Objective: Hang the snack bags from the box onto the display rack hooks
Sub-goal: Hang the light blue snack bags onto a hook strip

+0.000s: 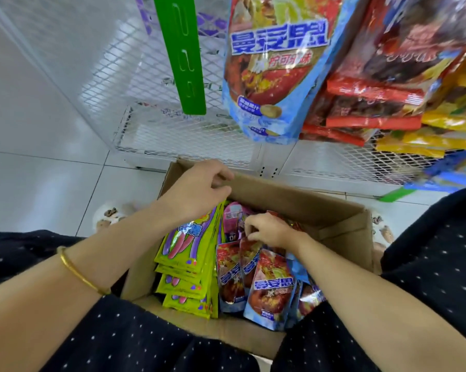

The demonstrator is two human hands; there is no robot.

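Observation:
An open cardboard box (301, 200) stands on the floor between my knees. A stack of yellow-green snack bags (191, 267) fills its left side. Several blue-and-red snack bags (269, 285) stand on its right, with pink bags (233, 218) behind them. My left hand (199, 189) hovers over the box's far left corner, fingers loosely curled, holding nothing. My right hand (269, 230) is down in the box, fingers pinching the top edge of a blue-and-red bag. On the white mesh display rack (146, 63) above, the same blue-and-red bags (274, 68) hang from a hook.
A green hanging strip (183, 55) dangles left of the hung bags. Red bags (366, 103) and yellow bags (446, 124) hang at the right. A white wire basket (188, 135) forms the rack's base. White floor tiles lie to the left. My dark dotted clothing flanks the box.

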